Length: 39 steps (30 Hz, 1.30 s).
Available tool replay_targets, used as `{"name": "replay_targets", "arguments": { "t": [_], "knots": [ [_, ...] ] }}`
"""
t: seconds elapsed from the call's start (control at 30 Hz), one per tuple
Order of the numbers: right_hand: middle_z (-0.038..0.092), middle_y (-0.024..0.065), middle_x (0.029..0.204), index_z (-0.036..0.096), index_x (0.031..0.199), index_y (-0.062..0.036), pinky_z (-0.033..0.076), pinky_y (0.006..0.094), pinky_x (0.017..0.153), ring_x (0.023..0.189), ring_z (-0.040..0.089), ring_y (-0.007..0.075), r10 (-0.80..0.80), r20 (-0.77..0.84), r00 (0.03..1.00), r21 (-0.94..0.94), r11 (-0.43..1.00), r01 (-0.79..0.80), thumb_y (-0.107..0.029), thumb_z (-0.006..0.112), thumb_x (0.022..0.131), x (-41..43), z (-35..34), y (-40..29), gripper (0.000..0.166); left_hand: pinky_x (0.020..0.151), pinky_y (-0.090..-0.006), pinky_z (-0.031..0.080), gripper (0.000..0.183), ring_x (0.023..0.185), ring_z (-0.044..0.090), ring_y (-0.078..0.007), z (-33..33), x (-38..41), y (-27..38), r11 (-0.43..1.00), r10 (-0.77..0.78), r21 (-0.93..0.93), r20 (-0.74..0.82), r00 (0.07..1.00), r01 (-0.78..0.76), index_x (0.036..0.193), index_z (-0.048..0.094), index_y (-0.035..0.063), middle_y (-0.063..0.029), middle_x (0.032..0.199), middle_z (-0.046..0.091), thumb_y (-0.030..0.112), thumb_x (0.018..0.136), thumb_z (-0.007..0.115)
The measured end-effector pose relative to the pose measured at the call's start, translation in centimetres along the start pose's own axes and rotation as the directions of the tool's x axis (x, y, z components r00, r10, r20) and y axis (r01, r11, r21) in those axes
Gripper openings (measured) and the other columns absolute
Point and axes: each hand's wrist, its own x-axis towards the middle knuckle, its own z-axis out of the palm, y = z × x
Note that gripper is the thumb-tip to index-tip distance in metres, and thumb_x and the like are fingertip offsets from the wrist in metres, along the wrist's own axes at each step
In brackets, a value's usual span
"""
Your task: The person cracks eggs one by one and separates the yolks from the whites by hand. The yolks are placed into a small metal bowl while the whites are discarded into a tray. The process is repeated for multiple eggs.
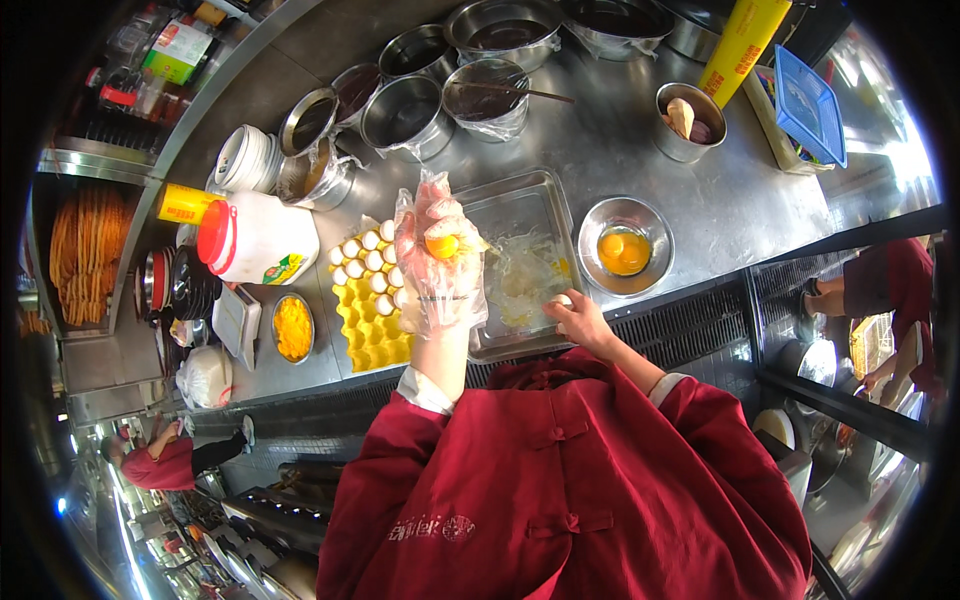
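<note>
My left hand (442,259), in a clear plastic glove, is raised palm up with an egg yolk (442,246) cupped in its curled fingers. Clear egg white trails from it over a steel tray (566,217), where egg white (521,281) lies pooled with bits of yolk. My bare right hand (581,322) grips a white egg or eggshell (561,301) at the tray's near right corner. Right of the tray stands a steel bowl (656,217) with several yolks (624,251). On the left, partly behind my left hand, a yellow egg carton (367,330) holds several white eggs (373,261).
Film-covered steel pots (405,112) line the back. Left are a white tub with red lid (270,236), an oval bowl of yellow food (292,328) and stacked white dishes (247,161). A steel pot (688,124) and blue basket (810,105) stand right. Two people are farther off.
</note>
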Motion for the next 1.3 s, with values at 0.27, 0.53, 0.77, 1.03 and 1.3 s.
{"name": "replay_targets", "arguments": {
  "t": [0.27, 0.53, 0.77, 1.03, 1.3],
  "knots": [
    [0.064, 0.0086, 0.080, 0.062, 0.096, 0.0000, 0.051, 0.0331, 0.065, 0.067, 0.063, 0.0163, -0.005, -0.010, 1.000, -0.041, 0.999, 0.005, -0.036, 0.069, 0.086, 0.2, -0.2, 0.1, 0.038, 0.073, -0.0314, 0.056, 0.032, 0.093, 0.062, -0.0276, -2.8, 0.4, 0.1, 0.992, 0.121, 0.050, -0.145, 0.982, -0.115, 0.112, 0.062, -0.0091, -0.0225, 0.109, 0.066, 0.015, 0.092, 0.056],
    [0.065, 0.0095, 0.081, 0.063, 0.096, -0.0001, 0.051, 0.0333, 0.066, 0.069, 0.063, 0.0166, -0.003, -0.007, 1.000, -0.044, 0.999, 0.003, -0.038, 0.069, 0.086, 0.3, -0.3, 0.4, 0.039, 0.076, -0.0352, 0.057, 0.029, 0.091, 0.063, -0.0301, -3.7, 0.9, 0.6, 0.986, 0.154, 0.106, -0.252, 0.955, -0.131, 0.106, 0.062, -0.0100, -0.0248, 0.104, 0.066, 0.015, 0.096, 0.052],
    [0.065, 0.0100, 0.081, 0.062, 0.095, 0.0004, 0.051, 0.0339, 0.066, 0.069, 0.064, 0.0174, -0.008, -0.020, 1.000, -0.055, 0.998, 0.007, -0.037, 0.068, 0.085, 0.4, -0.2, 0.6, 0.040, 0.072, -0.0285, 0.058, 0.027, 0.083, 0.062, -0.0235, -4.0, 1.1, 1.3, 0.982, -0.028, -0.186, -0.213, 0.977, -0.012, 0.111, 0.055, -0.0144, -0.0202, 0.094, 0.062, 0.002, 0.089, 0.055],
    [0.062, 0.0044, 0.077, 0.061, 0.100, -0.0018, 0.046, 0.0268, 0.054, 0.062, 0.057, 0.0097, -0.016, -0.014, 1.000, -0.083, 0.996, 0.015, -0.033, 0.068, 0.089, 0.4, -0.5, 1.2, 0.033, 0.062, -0.0246, 0.056, 0.023, 0.076, 0.059, -0.0154, -4.8, 1.9, 0.4, 0.926, -0.091, -0.367, 0.019, 0.996, 0.091, 0.106, 0.057, -0.0106, -0.0145, 0.095, 0.062, 0.003, 0.088, 0.058],
    [0.063, 0.0052, 0.075, 0.060, 0.091, -0.0012, 0.050, 0.0315, 0.063, 0.066, 0.060, 0.0142, -0.039, -0.051, 0.998, -0.176, 0.984, 0.030, -0.036, 0.069, 0.086, -0.6, -0.9, 0.3, 0.036, 0.058, -0.0230, 0.054, 0.022, 0.074, 0.058, -0.0137, -5.1, 2.1, -0.6, 0.889, -0.064, -0.447, 0.097, 0.993, 0.101, 0.107, 0.060, -0.0055, -0.0096, 0.092, 0.062, 0.010, 0.091, 0.056]
  ]
}}
